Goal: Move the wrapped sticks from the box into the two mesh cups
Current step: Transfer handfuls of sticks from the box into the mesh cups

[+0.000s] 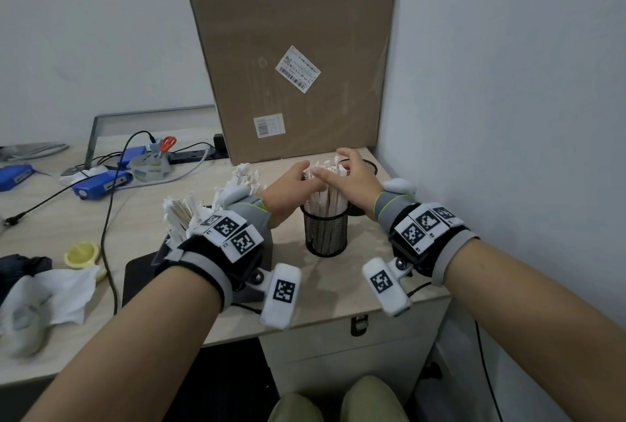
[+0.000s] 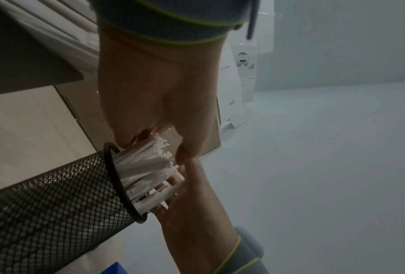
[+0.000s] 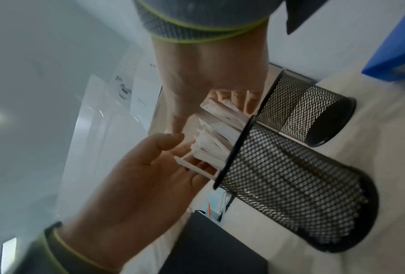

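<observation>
A black mesh cup (image 1: 326, 235) (image 2: 56, 213) (image 3: 290, 194) stands mid-desk, packed with white wrapped sticks (image 1: 327, 198) (image 2: 145, 163) (image 3: 217, 129). My left hand (image 1: 294, 184) (image 2: 159, 92) (image 3: 138, 185) cups the stick tops from the left, thumb and fingers curled round the bundle. My right hand (image 1: 349, 174) (image 3: 210, 70) (image 2: 196, 213) lies over the tops from the right with its fingers spread and straight. The second mesh cup (image 1: 372, 166) (image 3: 313, 111) sits just behind, mostly hidden by the right hand. More wrapped sticks (image 1: 179, 215) stand in the dark box (image 1: 161, 250) under my left wrist.
A tall cardboard carton (image 1: 291, 59) leans against the wall behind the cups. Blue packs (image 1: 101, 184), cables (image 1: 108, 218), a tape roll (image 1: 150, 167), a yellow lid (image 1: 81, 254) and crumpled tissue (image 1: 61, 293) crowd the desk's left. The wall runs close on the right.
</observation>
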`<control>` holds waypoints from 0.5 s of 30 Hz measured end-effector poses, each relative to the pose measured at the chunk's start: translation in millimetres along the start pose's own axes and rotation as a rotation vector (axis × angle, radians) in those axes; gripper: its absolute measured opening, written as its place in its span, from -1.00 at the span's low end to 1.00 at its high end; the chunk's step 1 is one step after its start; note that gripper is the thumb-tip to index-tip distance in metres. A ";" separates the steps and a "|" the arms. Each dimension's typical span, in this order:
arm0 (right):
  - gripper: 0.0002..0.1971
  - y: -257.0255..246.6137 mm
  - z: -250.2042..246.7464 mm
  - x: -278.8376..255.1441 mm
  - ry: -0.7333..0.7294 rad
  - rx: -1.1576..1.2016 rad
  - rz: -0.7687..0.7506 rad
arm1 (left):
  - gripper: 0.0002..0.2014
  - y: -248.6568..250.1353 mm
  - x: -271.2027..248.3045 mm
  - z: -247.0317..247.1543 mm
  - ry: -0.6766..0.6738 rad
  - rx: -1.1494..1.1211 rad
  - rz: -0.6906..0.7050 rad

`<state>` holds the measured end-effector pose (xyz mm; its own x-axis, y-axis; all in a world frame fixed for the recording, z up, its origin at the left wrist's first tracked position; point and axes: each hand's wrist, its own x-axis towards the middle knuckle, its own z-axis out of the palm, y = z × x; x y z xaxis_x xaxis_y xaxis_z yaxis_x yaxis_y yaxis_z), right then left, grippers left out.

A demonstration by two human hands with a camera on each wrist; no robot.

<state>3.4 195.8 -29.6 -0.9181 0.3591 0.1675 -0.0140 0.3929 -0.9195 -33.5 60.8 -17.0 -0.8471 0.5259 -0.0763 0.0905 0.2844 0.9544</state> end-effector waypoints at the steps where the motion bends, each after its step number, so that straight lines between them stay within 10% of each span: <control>1: -0.28 -2.7 -1.9 -1.1 -0.008 0.018 0.018 | -0.05 -0.8 1.3 -2.3 0.003 0.005 -0.004; 7: -0.27 2.1 -19.1 -2.3 -0.235 0.014 0.079 | 0.07 -11.8 -2.3 -18.8 -0.151 0.252 0.012; 15: -0.49 9.4 -23.7 1.2 -0.363 0.005 0.075 | -0.53 -12.5 10.4 -16.4 0.090 0.619 0.260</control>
<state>11.5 220.0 -29.7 -0.9974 0.0624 -0.0364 0.0571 0.3728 -0.9261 -52.0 49.7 -25.0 -0.7949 0.5783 0.1835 0.5581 0.5783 0.5950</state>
